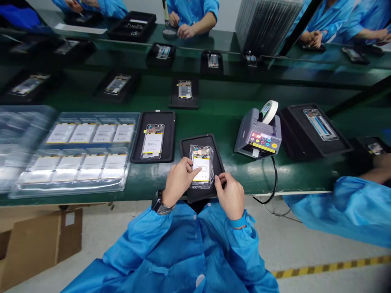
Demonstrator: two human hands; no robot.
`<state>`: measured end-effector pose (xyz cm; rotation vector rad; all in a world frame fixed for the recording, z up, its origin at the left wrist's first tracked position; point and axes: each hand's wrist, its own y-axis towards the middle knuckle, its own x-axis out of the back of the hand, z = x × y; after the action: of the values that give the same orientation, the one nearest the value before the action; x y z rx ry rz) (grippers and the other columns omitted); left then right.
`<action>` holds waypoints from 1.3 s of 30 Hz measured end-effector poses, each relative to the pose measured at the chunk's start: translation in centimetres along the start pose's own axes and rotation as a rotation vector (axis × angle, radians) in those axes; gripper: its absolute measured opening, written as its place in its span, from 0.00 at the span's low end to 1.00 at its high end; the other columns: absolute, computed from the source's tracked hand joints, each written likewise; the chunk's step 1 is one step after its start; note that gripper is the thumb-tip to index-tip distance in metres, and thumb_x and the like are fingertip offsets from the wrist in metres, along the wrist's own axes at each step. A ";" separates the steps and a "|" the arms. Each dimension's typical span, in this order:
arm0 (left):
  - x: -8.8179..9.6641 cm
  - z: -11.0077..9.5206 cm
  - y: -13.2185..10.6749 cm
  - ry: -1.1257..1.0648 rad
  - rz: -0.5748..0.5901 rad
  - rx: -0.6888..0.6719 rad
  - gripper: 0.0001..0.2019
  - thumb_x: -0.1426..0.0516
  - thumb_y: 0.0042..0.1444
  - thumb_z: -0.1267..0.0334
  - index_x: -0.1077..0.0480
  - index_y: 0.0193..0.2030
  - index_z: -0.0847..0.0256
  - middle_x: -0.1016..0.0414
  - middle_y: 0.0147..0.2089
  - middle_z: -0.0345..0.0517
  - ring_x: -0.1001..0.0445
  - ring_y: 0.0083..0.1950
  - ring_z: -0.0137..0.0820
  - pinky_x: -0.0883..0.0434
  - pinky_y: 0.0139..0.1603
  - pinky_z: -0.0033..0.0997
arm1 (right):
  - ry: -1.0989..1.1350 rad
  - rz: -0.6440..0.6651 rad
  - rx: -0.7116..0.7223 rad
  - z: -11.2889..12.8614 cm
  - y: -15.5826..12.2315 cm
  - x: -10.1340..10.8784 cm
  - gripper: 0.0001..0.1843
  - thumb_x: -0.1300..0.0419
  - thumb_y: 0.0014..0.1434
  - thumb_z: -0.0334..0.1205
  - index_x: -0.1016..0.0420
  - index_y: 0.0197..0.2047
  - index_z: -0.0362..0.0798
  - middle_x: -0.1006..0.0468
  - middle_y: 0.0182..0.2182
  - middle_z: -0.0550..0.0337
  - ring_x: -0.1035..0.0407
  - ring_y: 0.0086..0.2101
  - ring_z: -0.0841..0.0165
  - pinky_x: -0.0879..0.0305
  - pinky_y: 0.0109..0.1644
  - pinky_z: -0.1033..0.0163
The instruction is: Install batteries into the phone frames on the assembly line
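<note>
A phone frame with a white battery (201, 166) lies in a black tray (184, 148) at the near edge of the green bench. My left hand (179, 180) rests on the phone's left side, its fingers pressed down on the battery. My right hand (229, 194) is at the phone's lower right corner, thumb and forefinger pinched at the tray edge; I cannot make out what they pinch. Both sleeves are blue.
A second tray with a phone frame (153, 141) sits to the left, beside clear blister trays of batteries (85, 150). A grey tape dispenser (259, 134) stands right. More trays (317, 126) lie around. A co-worker's blue sleeve (360, 207) is at right; other people work across the bench.
</note>
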<state>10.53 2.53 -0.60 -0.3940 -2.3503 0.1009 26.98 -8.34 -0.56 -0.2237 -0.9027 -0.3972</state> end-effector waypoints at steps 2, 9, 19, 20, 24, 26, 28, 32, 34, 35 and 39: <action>0.4 -0.2 -0.2 0.157 0.052 -0.037 0.21 0.33 0.59 0.57 0.33 0.56 0.58 0.21 0.30 0.36 0.20 0.36 0.39 0.39 0.34 0.32 | -0.001 0.008 0.003 0.1 0.0 0.1 0.11 0.43 0.71 0.47 0.26 0.39 0.50 0.19 0.30 0.60 0.24 0.32 0.63 0.46 0.36 0.62; 0.2 -0.7 0.4 0.341 0.070 -0.117 0.26 0.38 0.66 0.57 0.38 0.67 0.60 0.19 0.42 0.46 0.18 0.43 0.44 0.33 0.37 0.35 | -0.067 0.078 0.004 0.3 0.2 0.5 0.10 0.43 0.73 0.44 0.25 0.42 0.50 0.18 0.32 0.59 0.23 0.34 0.62 0.44 0.36 0.63; 1.9 2.1 -0.9 0.360 0.091 -0.525 0.36 0.31 0.59 0.52 0.41 0.68 0.61 0.30 0.62 0.59 0.30 0.62 0.52 0.28 0.61 0.51 | -0.299 0.296 0.297 1.3 2.0 -0.2 0.09 0.33 0.69 0.40 0.26 0.48 0.48 0.18 0.41 0.55 0.24 0.42 0.61 0.41 0.38 0.61; 1.9 2.3 -1.0 0.374 0.099 -0.531 0.36 0.31 0.59 0.53 0.40 0.68 0.62 0.30 0.62 0.59 0.30 0.61 0.52 0.28 0.61 0.51 | -0.298 0.305 0.317 1.1 2.2 -0.4 0.09 0.34 0.69 0.40 0.27 0.49 0.48 0.18 0.41 0.55 0.24 0.42 0.61 0.41 0.39 0.61; 1.9 2.3 -0.3 0.408 0.118 -0.531 0.34 0.32 0.59 0.55 0.39 0.67 0.63 0.30 0.59 0.58 0.30 0.58 0.51 0.28 0.59 0.50 | -0.285 0.299 0.367 0.4 2.6 -0.5 0.08 0.36 0.71 0.41 0.27 0.49 0.47 0.18 0.42 0.55 0.24 0.41 0.62 0.40 0.39 0.61; 1.9 1.9 0.2 0.424 0.138 -0.521 0.34 0.32 0.59 0.55 0.38 0.67 0.62 0.29 0.57 0.57 0.30 0.57 0.50 0.27 0.58 0.50 | -0.277 0.297 0.364 0.4 2.5 -0.4 0.07 0.38 0.72 0.41 0.27 0.50 0.47 0.18 0.41 0.55 0.24 0.40 0.63 0.40 0.39 0.62; 1.9 1.5 0.7 0.441 0.150 -0.496 0.34 0.31 0.58 0.55 0.37 0.67 0.62 0.29 0.57 0.57 0.29 0.57 0.51 0.27 0.57 0.49 | -0.286 0.307 0.328 0.6 2.4 -0.3 0.05 0.40 0.73 0.39 0.27 0.50 0.48 0.18 0.42 0.55 0.23 0.40 0.63 0.41 0.38 0.62; 1.8 1.0 1.1 0.466 0.105 -0.397 0.36 0.29 0.54 0.56 0.36 0.65 0.65 0.27 0.54 0.58 0.27 0.57 0.53 0.26 0.55 0.49 | -0.336 0.352 0.140 1.9 2.5 0.1 0.07 0.41 0.73 0.39 0.30 0.52 0.48 0.17 0.40 0.55 0.21 0.37 0.61 0.42 0.36 0.61; 1.8 1.0 1.3 0.458 0.076 -0.371 0.34 0.30 0.55 0.56 0.36 0.64 0.64 0.26 0.53 0.57 0.25 0.56 0.52 0.26 0.55 0.47 | -0.354 0.371 0.066 2.6 2.9 0.3 0.12 0.40 0.73 0.41 0.32 0.55 0.48 0.16 0.39 0.54 0.20 0.38 0.58 0.42 0.35 0.61; 1.8 1.0 1.4 0.453 0.068 -0.373 0.32 0.31 0.57 0.56 0.36 0.64 0.63 0.25 0.53 0.57 0.25 0.55 0.51 0.26 0.55 0.47 | -0.361 0.375 0.050 2.9 3.2 0.3 0.13 0.40 0.72 0.42 0.32 0.56 0.47 0.16 0.39 0.53 0.20 0.39 0.57 0.42 0.35 0.60; 1.8 1.5 2.3 0.465 0.009 -0.438 0.29 0.35 0.62 0.53 0.35 0.64 0.64 0.27 0.57 0.62 0.28 0.59 0.54 0.28 0.59 0.53 | -0.333 0.372 0.068 3.7 6.5 0.3 0.09 0.41 0.73 0.43 0.28 0.51 0.48 0.16 0.38 0.51 0.20 0.40 0.56 0.41 0.36 0.61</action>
<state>8.89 5.35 -0.91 -0.5699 -1.8948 -0.4621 27.24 -1.25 1.78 -0.3948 -1.1726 0.0194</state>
